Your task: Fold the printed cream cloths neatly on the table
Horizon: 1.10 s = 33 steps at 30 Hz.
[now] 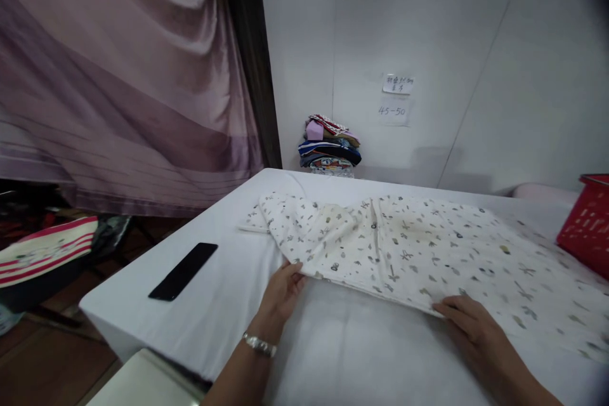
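A white cloth [413,247] printed with small grey, green and tan motifs lies spread over the white-covered table [223,311]. It looks folded, and its far left part is rumpled. My left hand [284,288], with a metal bracelet at the wrist, pinches the cloth's near edge towards the left. Farther right along that same edge, my right hand [469,320] grips it between thumb and fingers. Between the two hands the edge runs fairly straight, close to the tabletop. The cloth's right end reaches out towards the picture's edge.
A black flat slab, perhaps a phone [184,271], lies left of the cloth. The red basket [587,225] stands at the right. Folded clothes [330,143] are stacked beyond the far edge, near paper notes [397,98] on the wall. A pink curtain [143,89] hangs left; a white seat [145,380] is below.
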### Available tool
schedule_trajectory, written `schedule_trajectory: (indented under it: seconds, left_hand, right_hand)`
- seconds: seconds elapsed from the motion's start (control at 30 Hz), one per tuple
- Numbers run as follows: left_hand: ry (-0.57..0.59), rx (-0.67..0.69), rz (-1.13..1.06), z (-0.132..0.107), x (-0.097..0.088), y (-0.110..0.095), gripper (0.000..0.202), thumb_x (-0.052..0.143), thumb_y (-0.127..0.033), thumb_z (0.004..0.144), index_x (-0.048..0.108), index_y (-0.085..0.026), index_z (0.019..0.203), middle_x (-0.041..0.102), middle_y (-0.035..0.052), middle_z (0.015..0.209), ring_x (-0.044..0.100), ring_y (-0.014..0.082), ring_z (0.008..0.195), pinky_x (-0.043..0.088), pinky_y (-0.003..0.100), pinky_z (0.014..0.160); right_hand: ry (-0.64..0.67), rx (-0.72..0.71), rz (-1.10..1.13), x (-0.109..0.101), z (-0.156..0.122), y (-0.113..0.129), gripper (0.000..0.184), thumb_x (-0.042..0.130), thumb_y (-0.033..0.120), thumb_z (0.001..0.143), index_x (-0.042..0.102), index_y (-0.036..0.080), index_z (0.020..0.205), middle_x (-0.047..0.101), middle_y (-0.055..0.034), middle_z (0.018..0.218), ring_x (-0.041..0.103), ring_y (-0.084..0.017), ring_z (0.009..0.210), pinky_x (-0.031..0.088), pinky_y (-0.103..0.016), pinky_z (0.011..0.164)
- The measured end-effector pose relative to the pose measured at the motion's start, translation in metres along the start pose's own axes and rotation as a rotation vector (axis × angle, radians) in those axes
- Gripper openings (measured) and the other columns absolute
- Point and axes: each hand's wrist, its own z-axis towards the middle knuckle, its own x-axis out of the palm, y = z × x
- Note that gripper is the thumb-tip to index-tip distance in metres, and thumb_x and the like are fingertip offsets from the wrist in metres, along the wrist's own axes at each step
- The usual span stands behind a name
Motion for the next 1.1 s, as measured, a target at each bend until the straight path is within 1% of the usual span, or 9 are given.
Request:
schedule_trajectory:
  seconds: [0.1, 0.23, 0.37, 0.47, 0.57, 0.7, 0.8, 0.93, 1.1]
  left_hand:
    - [0.022, -0.055, -0.084, -0.008, -0.003, -0.004, 0.026, 0.053, -0.001, 0.076, 0.059, -0.013, 0.098, 0.068, 0.0073, 0.084, 0.067, 0.0168, 0.073, 0.057, 0.026, 0.065]
    - [-0.078, -0.203, -0.096, -0.006, -0.01, -0.001, 0.021, 0.048, -0.002, 0.081, 0.059, -0.009, 0.098, 0.068, 0.0079, 0.075, 0.067, 0.0161, 0.063, 0.057, 0.023, 0.056]
    - [-0.08, -0.134, -0.068, -0.004, -0.013, 0.005, 0.024, 0.052, -0.002, 0.079, 0.06, -0.011, 0.099, 0.069, 0.008, 0.08, 0.068, 0.0181, 0.069, 0.058, 0.024, 0.059]
    - [-0.083, -0.115, -0.07, -0.004, -0.01, 0.006, 0.024, 0.053, -0.001, 0.078, 0.061, -0.011, 0.098, 0.07, 0.0085, 0.083, 0.068, 0.0184, 0.072, 0.058, 0.025, 0.062]
    - [-0.091, -0.115, -0.076, -0.005, -0.007, 0.006, 0.023, 0.053, -0.001, 0.077, 0.061, -0.011, 0.096, 0.07, 0.0084, 0.085, 0.068, 0.0169, 0.071, 0.058, 0.023, 0.06]
    - [-0.068, -0.125, -0.083, -0.005, -0.006, 0.007, 0.02, 0.053, -0.002, 0.078, 0.061, -0.011, 0.094, 0.07, 0.0093, 0.087, 0.068, 0.0171, 0.072, 0.057, 0.023, 0.06]
    - [-0.051, -0.119, -0.103, -0.005, -0.007, 0.008, 0.021, 0.051, -0.002, 0.077, 0.06, -0.01, 0.094, 0.069, 0.0101, 0.088, 0.067, 0.0177, 0.074, 0.057, 0.024, 0.061]
    - [-0.048, -0.1, -0.129, 0.001, -0.009, 0.008, 0.019, 0.052, -0.003, 0.075, 0.06, -0.01, 0.091, 0.069, 0.0097, 0.084, 0.066, 0.016, 0.069, 0.056, 0.024, 0.063]
    - [-0.102, -0.086, -0.147, 0.025, -0.005, -0.007, 0.017, 0.051, -0.004, 0.072, 0.06, -0.008, 0.086, 0.068, 0.0089, 0.071, 0.065, 0.0165, 0.064, 0.056, 0.026, 0.063]
  right_hand:
    - [0.042, -0.053, 0.021, 0.001, -0.004, -0.001, 0.026, 0.045, 0.032, 0.088, 0.069, 0.028, 0.096, 0.066, -0.0069, 0.093, 0.062, -0.021, 0.084, 0.051, -0.032, 0.071]
    - [0.146, -0.07, -0.013, 0.007, -0.008, -0.005, 0.024, 0.045, 0.027, 0.088, 0.068, 0.026, 0.094, 0.065, -0.0068, 0.092, 0.062, -0.019, 0.082, 0.051, -0.03, 0.069]
    - [0.113, -0.136, -0.133, 0.015, -0.003, 0.0, 0.025, 0.044, 0.021, 0.085, 0.067, 0.024, 0.097, 0.066, -0.0082, 0.094, 0.061, -0.021, 0.083, 0.05, -0.033, 0.07]
    - [0.049, -0.218, -0.164, 0.027, 0.01, 0.022, 0.036, 0.041, 0.01, 0.078, 0.062, 0.022, 0.105, 0.064, -0.0088, 0.097, 0.06, -0.022, 0.086, 0.048, -0.034, 0.073]
    - [0.044, -0.259, -0.169, 0.044, 0.032, 0.059, 0.045, 0.039, 0.002, 0.074, 0.058, 0.021, 0.11, 0.062, -0.0089, 0.098, 0.057, -0.021, 0.086, 0.045, -0.033, 0.072]
    - [0.074, -0.262, -0.184, 0.07, 0.071, 0.108, 0.045, 0.041, -0.002, 0.073, 0.055, 0.019, 0.11, 0.06, -0.0082, 0.096, 0.054, -0.021, 0.083, 0.042, -0.032, 0.07]
    - [0.093, -0.277, -0.168, 0.085, 0.098, 0.135, 0.042, 0.043, -0.001, 0.072, 0.055, 0.018, 0.107, 0.06, -0.0071, 0.091, 0.053, -0.021, 0.078, 0.041, -0.032, 0.068]
    - [0.113, -0.297, -0.093, 0.094, 0.112, 0.156, 0.035, 0.04, -0.002, 0.072, 0.059, 0.018, 0.095, 0.059, -0.0051, 0.082, 0.054, -0.021, 0.073, 0.041, -0.031, 0.064]
    - [0.181, -0.327, 0.098, 0.094, 0.1, 0.154, 0.029, 0.037, 0.007, 0.081, 0.059, 0.021, 0.093, 0.06, -0.0045, 0.081, 0.057, -0.019, 0.071, 0.045, -0.028, 0.062]
